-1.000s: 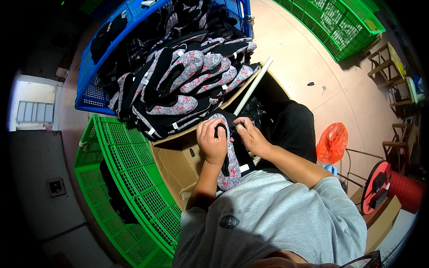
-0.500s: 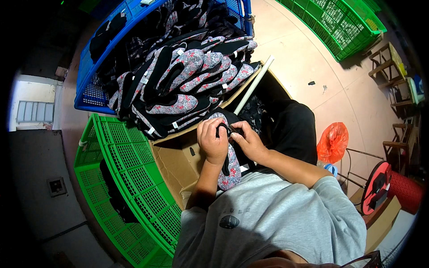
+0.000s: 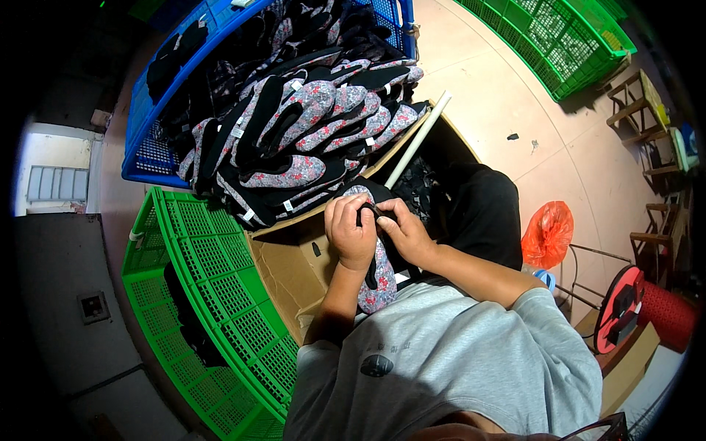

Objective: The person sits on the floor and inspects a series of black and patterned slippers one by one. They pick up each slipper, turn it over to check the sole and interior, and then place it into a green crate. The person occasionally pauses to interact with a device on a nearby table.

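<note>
The left hand (image 3: pixel 351 234) and right hand (image 3: pixel 410 234) are clamped on the black-edged opening of an elongated, floral-print fabric slipper (image 3: pixel 379 285), far side of the gray shirt (image 3: pixel 456 345); a green, lattice-walled plastic crate (image 3: pixel 213 264) stands left, a slipper heap (image 3: pixel 301 125) far left

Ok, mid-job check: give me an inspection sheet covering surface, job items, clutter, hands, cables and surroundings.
Surface: pale floor around an open cardboard box.
Job items: one floral shoe in hand; a heap of similar shoes at the blue crate.
Clutter: pale rod slanting over the box; dark scrap on the floor.
Hands: left hand grips the shoe; right hand pinches dark material at its opening.
Cables: nothing seen for certain.
Surroundings: green crate at left, red bag and wooden stools at right.
</note>
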Tool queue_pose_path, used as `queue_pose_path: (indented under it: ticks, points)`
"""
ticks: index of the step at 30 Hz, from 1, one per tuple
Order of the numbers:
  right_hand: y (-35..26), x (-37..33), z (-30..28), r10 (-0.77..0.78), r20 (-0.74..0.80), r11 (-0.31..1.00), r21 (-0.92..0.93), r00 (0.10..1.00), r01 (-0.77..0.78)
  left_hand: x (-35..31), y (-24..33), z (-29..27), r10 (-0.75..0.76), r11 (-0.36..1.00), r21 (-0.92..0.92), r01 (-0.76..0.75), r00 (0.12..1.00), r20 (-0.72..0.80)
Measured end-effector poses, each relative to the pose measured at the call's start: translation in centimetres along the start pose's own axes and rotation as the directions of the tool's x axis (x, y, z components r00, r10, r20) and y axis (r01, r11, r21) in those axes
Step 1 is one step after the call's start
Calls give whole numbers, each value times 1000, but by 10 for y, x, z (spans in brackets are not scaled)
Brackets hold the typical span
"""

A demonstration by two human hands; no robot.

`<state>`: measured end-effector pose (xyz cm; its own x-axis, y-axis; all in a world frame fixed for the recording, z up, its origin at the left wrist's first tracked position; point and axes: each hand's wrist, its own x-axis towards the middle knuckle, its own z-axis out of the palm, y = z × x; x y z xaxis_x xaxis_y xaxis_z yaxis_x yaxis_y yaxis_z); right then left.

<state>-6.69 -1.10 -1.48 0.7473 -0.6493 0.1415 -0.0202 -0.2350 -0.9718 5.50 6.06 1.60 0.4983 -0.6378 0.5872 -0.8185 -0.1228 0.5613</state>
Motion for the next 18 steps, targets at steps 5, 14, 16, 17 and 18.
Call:
queue_pose_path:
  ticks: [5, 14, 16, 17, 18]
  points:
    - [1, 1, 1, 88, 43, 990, 102, 995, -92, 0, 1, 0, 8, 1000, 1, -8, 1000, 1]
    - [13, 2, 6, 90, 26, 976, 198, 996, -94, 0, 1, 1, 2, 1000, 6, -2, 1000, 2]
    - [16, 2, 8, 81, 17, 972, 222, 997, -83, 0, 1, 1, 9, 1000, 3, -9, 1000, -1]
    - [16, 0, 9, 188, 22, 909, 375, 982, -182, 0, 1, 1, 12, 1000, 0, -12, 1000, -2]
    - [12, 0, 9, 289, 46, 813, 516, 956, -271, 1, 1, 1, 14, 1000, 1, -14, 1000, -7]
